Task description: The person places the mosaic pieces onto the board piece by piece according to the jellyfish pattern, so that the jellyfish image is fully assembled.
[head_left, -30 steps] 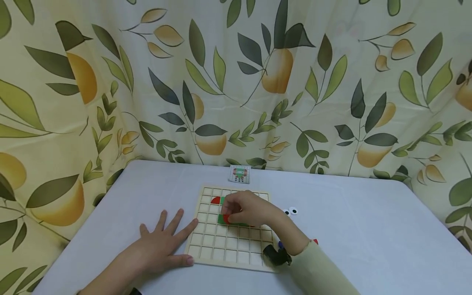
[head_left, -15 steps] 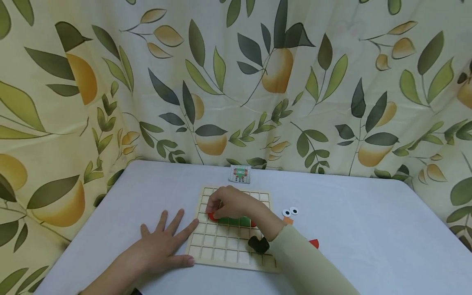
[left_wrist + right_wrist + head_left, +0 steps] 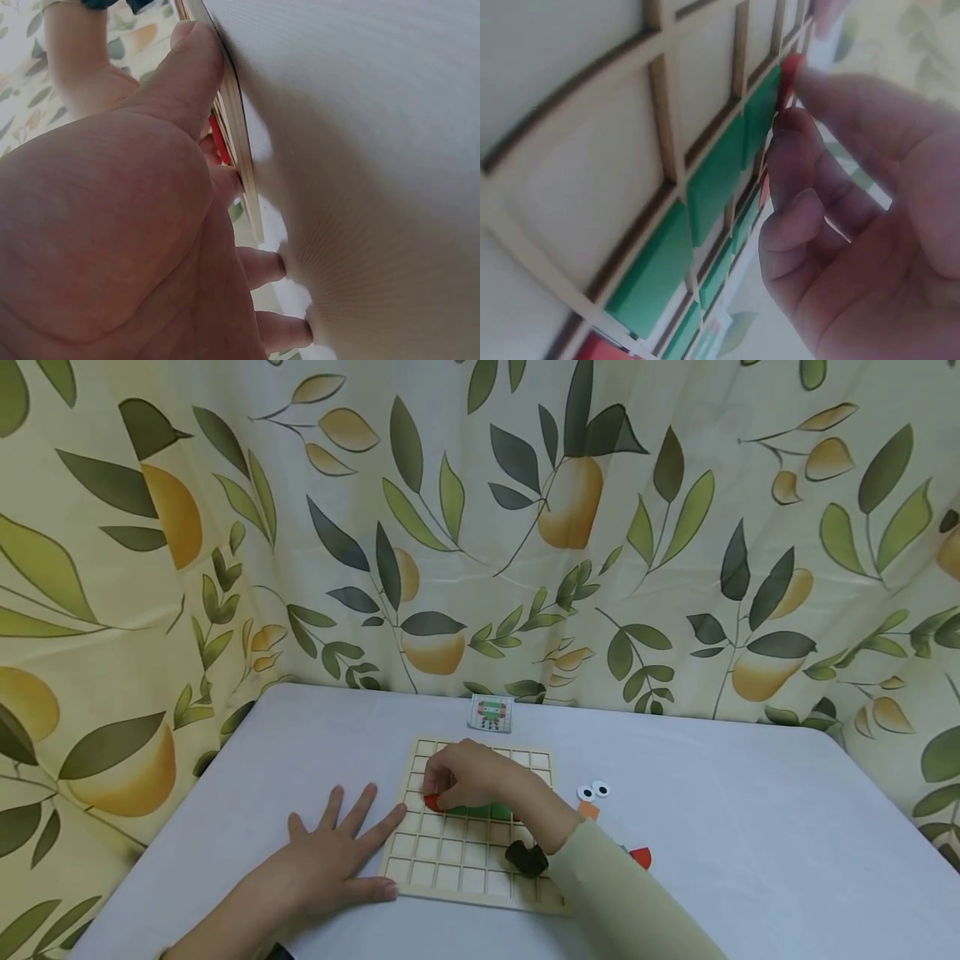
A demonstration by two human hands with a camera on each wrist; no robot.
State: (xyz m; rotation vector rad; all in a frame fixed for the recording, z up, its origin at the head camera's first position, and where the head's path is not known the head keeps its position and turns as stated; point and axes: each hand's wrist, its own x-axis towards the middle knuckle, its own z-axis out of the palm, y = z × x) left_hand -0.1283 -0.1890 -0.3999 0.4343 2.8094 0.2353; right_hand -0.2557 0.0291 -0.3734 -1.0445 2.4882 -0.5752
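A wooden grid board lies on the white table. My right hand is over its left part, thumb and forefinger pinching a small red tile at the left end of a row of green tiles. Another red piece sits at that row's other end. Beyond it, a second green row shows in the right wrist view; from the head, my hand mostly hides it. My left hand rests on the table with fingers spread, its thumb and forefinger touching the board's left edge.
A small picture card with a printed figure stands behind the board. Right of the board lie two eye pieces, an orange square and a red piece, partly behind my right sleeve. A patterned curtain hangs behind the table.
My right hand has carried the red tile left, from above the green row to its left end, and has since stayed nearly still. The left hand keeps its place.
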